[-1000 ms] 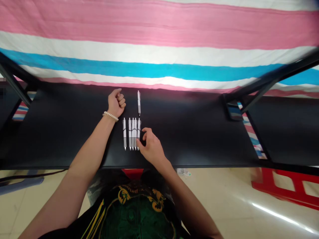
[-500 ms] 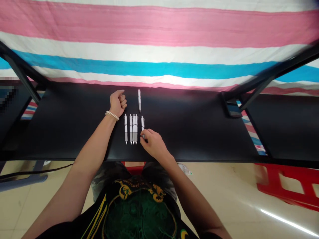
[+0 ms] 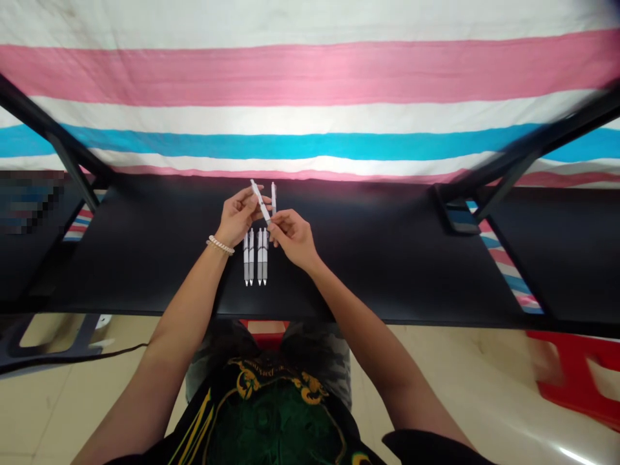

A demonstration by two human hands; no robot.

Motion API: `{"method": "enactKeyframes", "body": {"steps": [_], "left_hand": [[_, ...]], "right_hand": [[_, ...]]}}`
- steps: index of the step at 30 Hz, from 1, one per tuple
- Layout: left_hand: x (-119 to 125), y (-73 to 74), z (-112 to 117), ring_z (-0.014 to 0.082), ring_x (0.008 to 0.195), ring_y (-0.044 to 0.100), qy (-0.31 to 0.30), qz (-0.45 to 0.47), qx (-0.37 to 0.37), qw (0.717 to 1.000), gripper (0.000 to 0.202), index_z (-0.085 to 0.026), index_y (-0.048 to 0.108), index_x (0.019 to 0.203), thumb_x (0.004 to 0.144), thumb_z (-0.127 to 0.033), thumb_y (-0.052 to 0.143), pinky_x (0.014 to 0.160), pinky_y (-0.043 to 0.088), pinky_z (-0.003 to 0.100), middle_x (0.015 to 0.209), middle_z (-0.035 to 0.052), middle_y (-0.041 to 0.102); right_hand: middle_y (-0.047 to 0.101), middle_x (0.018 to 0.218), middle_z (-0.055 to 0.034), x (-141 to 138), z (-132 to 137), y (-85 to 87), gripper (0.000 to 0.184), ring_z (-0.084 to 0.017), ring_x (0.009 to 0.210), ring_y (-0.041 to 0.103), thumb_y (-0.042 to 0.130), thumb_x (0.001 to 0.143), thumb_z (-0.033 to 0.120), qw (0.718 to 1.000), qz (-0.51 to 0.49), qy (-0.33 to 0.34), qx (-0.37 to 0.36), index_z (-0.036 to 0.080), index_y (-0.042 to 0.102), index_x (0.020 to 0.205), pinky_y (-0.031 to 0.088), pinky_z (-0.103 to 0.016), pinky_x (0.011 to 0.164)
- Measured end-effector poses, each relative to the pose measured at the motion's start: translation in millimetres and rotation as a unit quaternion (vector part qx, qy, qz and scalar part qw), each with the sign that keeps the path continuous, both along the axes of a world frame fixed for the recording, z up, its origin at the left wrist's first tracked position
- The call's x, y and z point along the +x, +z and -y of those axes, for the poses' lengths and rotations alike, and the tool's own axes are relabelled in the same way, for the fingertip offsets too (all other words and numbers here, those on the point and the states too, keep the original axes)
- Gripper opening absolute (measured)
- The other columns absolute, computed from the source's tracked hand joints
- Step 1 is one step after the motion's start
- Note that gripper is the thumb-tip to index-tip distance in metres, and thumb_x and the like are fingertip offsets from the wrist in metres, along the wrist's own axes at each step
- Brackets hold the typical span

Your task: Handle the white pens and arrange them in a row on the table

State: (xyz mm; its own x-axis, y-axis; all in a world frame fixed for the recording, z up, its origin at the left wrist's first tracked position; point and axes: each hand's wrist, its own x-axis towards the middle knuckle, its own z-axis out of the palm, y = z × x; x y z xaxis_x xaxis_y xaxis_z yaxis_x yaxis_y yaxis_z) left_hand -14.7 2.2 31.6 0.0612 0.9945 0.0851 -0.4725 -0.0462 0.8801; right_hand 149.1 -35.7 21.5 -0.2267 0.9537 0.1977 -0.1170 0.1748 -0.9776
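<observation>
I had the pen [image 3: 262,205] in both hands. My right hand [image 3: 297,239] pinched its low end with thumb and fingers, and they hid the tip. My left hand [image 3: 236,216] pinched it higher up, with my thumb on one side and my fingers peeking out on the other. The pen leaned, so its top poked out past my left thumb, ahead and to the left of my right hand. A bit of white showed between my two grips.

Just past my grip lay the far pen [image 3: 274,192], partly hidden by my hands. On my side of the grip lay four more pens, two and two, tips toward me. The left pair [image 3: 250,255] was nearer my left hand. The right pair [image 3: 260,255] was just beside it, past a little gap, close to my right fingertips. Under my hands was the black table [image 3: 387,258], and beyond them was the stripy cloth [image 3: 310,77].
</observation>
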Motion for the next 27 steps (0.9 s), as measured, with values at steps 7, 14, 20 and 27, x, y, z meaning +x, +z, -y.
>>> {"method": "enactKeyframes", "body": {"steps": [7,14,20,27], "left_hand": [[-3,-9.2,-8,0.0215,0.088,0.077,0.085,0.008,0.004,0.996,0.041,-0.019,0.066,0.096,0.074,-0.047,0.088,0.078,0.063,0.034,0.101,0.0088,0.077],[10,-16.9,-5,0.0227,0.080,0.078,0.157,-0.033,-0.012,0.987,0.047,-0.016,0.072,0.104,0.073,-0.048,0.088,0.069,0.063,0.030,0.089,0.0096,0.078],[13,-18.1,-6,0.0216,0.077,0.077,0.192,-0.036,-0.031,0.980,0.042,-0.015,0.073,0.095,0.073,-0.047,0.088,0.068,0.063,0.030,0.088,0.0106,0.078],[10,-22.1,-11,0.0193,0.080,0.077,0.210,-0.004,-0.026,0.977,0.038,-0.016,0.072,0.095,0.075,-0.044,0.087,0.071,0.063,0.028,0.090,0.0091,0.078]], "right_hand": [[0.065,0.069,0.0023,-9,-14,-16.0,0.045,-0.009,0.049,0.055,0.053,0.096,0.062,0.999,0.044,-0.028,-0.008,0.019,0.065,0.107,0.045,-0.022,0.047],[0.065,0.072,-0.0008,-7,-4,-21.8,0.032,-0.014,0.063,0.060,0.050,0.102,0.039,0.964,0.193,-0.140,0.117,0.021,0.075,0.108,0.051,-0.028,0.066],[0.073,0.096,-0.0052,-8,-6,-21.9,0.025,-0.016,0.081,0.067,0.059,0.097,0.036,0.962,0.166,-0.167,0.138,0.023,0.076,0.112,0.056,-0.031,0.077],[0.072,0.090,-0.0040,-7,-9,-22.7,0.024,-0.015,0.075,0.067,0.058,0.100,0.037,0.971,0.119,-0.166,0.126,0.023,0.075,0.109,0.058,-0.031,0.073]]}}
